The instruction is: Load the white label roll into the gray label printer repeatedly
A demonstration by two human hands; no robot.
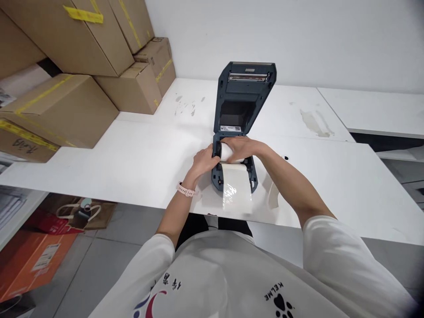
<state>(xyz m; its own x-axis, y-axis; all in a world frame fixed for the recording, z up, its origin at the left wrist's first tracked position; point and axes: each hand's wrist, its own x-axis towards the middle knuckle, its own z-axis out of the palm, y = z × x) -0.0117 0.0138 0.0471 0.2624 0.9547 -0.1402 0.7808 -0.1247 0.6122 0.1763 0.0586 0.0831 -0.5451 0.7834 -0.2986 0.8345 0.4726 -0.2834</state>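
Note:
A dark blue label printer (244, 95) stands open on the white table (132, 154), its lid tilted up and back. A white label roll (227, 152) lies in its bay, and a strip of labels (236, 187) runs out over the front toward me. My right hand (243, 148) is wrapped over the top of the roll. My left hand (204, 161) grips the printer's left side next to the roll's end. A pale pink watch (185, 191) is on my left wrist.
Several cardboard boxes (66, 106) with yellow tape are stacked on the table's left and back left. A second white table (374, 110) adjoins at the right. An orange box (33, 260) and a bag (79, 214) lie on the floor at the left.

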